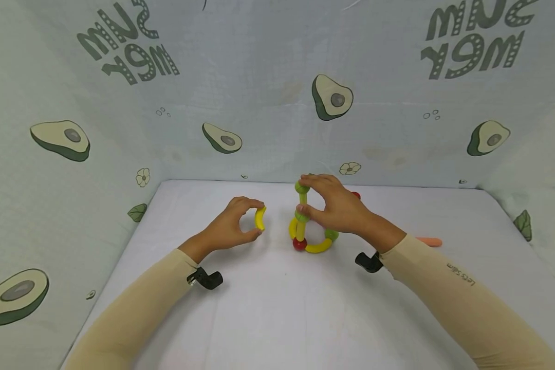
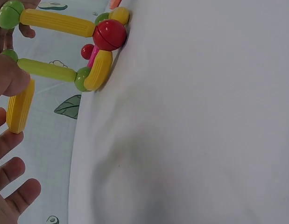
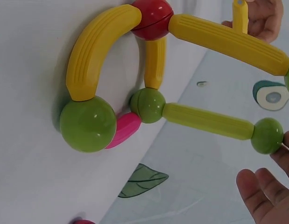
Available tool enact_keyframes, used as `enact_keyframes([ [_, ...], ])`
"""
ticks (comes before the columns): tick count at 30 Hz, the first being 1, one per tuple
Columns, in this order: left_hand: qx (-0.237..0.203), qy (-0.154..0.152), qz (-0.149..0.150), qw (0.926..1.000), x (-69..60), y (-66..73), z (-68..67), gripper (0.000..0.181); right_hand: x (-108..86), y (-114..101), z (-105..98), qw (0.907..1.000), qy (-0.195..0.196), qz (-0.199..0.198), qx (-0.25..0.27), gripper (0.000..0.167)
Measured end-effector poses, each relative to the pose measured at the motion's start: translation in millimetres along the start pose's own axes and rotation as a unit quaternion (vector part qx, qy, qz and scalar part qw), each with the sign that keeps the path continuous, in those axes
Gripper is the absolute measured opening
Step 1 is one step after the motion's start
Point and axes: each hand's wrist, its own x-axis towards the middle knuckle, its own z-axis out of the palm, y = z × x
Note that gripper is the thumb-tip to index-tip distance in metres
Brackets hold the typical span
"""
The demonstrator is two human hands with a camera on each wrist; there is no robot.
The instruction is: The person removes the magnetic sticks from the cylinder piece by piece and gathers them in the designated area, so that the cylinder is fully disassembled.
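My left hand (image 1: pixel 231 226) pinches a short curved yellow stick (image 1: pixel 260 218) upright between thumb and fingertips, left of a toy frame of sticks and balls. The frame's base ring has a red ball (image 3: pixel 153 18), green balls (image 3: pixel 88 123), curved yellow sticks (image 3: pixel 102 51) and a pink stick (image 3: pixel 125 129). A straight yellow stick (image 3: pixel 228 42) and a light-green stick (image 3: pixel 207 120) stand up from it, each topped by a green ball. My right hand (image 1: pixel 337 205) holds the frame at these top balls, thumb at the nearer, fingers at the farther.
An orange stick (image 1: pixel 429 241) lies on the white table (image 1: pixel 277 313) beyond the right forearm. Behind the right hand a red ball (image 1: pixel 356 195) is partly hidden. A printed cloth (image 1: pixel 268 103) hangs at the back and sides.
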Motion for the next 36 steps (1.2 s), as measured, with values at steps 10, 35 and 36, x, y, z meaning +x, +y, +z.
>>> enact_keyframes([
  [10,0.000,-0.018,-0.030,0.9994,-16.1,-15.8,-4.8,0.058,-3.3,4,0,0.9999,0.003,-0.010,0.012,0.070],
  [35,0.026,-0.015,-0.099,0.9947,-47.5,-47.9,-15.1,0.062,-5.3,5,2,0.9998,0.001,-0.012,0.017,0.074],
  [36,0.028,-0.015,-0.099,0.9946,-47.8,-48.6,-15.1,0.062,-5.3,5,2,0.9998,0.001,-0.012,0.017,0.074],
])
